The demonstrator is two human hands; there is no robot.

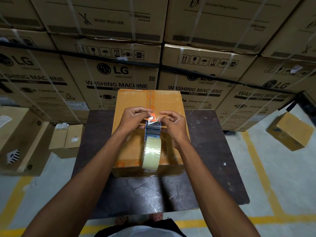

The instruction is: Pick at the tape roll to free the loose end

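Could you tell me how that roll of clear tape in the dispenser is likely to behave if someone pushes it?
The tape roll stands on edge on the cardboard box, so it would probably roll or tip. The loose tape end, pinched by the left hand and right hand, looks thin, likely floppy and clingy.

Warehouse or stockroom. Upper half of frame filled with strapped washing machine cartons (118, 79) stacked in tiers, handling pictograms printed on them. Smaller boxes (66, 141) on bare concrete floor at left and right edges. Yellow floor lines (263, 178) at lower right. Scuffed dark packing table (213, 151) at centre.
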